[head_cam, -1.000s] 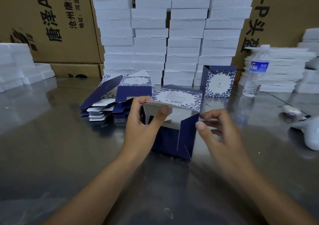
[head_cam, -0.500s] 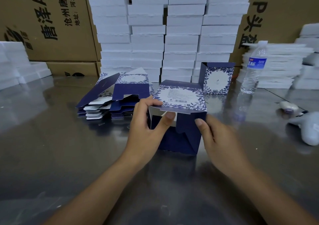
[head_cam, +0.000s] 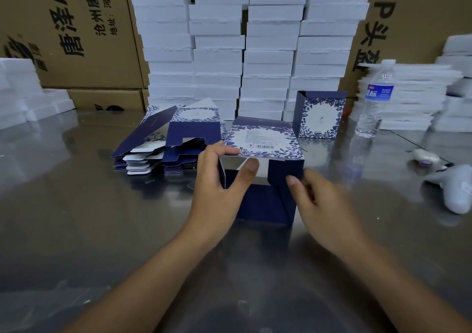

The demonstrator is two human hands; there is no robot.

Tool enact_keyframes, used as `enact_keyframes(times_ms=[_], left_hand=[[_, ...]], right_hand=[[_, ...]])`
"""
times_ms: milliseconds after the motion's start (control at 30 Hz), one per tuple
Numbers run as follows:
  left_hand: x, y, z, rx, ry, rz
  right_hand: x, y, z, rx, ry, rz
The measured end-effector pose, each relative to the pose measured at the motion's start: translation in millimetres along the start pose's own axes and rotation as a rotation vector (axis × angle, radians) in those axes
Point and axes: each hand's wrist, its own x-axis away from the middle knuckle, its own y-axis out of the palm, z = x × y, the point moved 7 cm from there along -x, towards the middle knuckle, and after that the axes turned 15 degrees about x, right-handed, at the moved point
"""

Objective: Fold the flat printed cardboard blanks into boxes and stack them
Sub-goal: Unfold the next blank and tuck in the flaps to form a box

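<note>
Left hand (head_cam: pixel 219 192): grips the near left corner of the half-folded box (head_cam: pixel 265 202); fingers curled over the top left edge, thumb reaching into the open end against the white inner face.
Right hand (head_cam: pixel 321 205): at the box's right side; thumb lies on the navy side flap, fingers curled round the right edge. It is blurred, so how tight the hold is I cannot tell.
Half-folded box: stands on the table (head_cam: pixel 76 217) between the two hands, middle of the view. Navy walls; the top panel carries a blue leaf print, small text and a barcode. The end facing the person is partly open, with the white inside showing.
Stack of flat blanks (head_cam: pixel 163 151): on the table just left of and behind the box; the top blanks are fanned and lifted.
Finished box (head_cam: pixel 320 115): upright behind and to the right, with its top open.
Water bottle (head_cam: pixel 374 102): upright, right of the finished box.
White handheld device (head_cam: pixel 457 192): lies at the table's right edge.
Foam blocks (head_cam: pixel 242 51): white, stacked in tall columns behind the blanks.
Cartons (head_cam: pixel 76 26): brown with printed lettering, behind the foam.
</note>
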Motion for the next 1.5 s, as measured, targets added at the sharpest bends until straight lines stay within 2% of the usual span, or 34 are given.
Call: enact_keyframes(times_ms=[100, 367, 567, 800, 933, 1167, 1500], left_hand=[[0, -2, 0, 0.000, -0.006, 0.017], [0, 0, 0, -0.050, 0.016, 0.003], [-1, -1, 0, -0.050, 0.015, 0.007], [-2, -3, 0, -0.029, -0.005, 0.035], [-6, -8, -1, 0.025, -0.043, 0.082], [-8, -14, -2, 0.005, -0.045, 0.135], [-12, -24, 5, 0.035, -0.003, 0.209]], right_hand=[[2, 13, 2, 0.040, -0.025, -0.090], [-1, 12, 4, 0.044, -0.017, -0.065], [4, 26, 9, 0.164, 0.006, -0.257], [4, 21, 5, 0.205, -0.015, -0.276], [7, 25, 3, 0.308, -0.065, -0.365], [6, 18, -2, 0.378, -0.101, -0.306], [11, 25, -7, 0.247, -0.181, -0.351]])
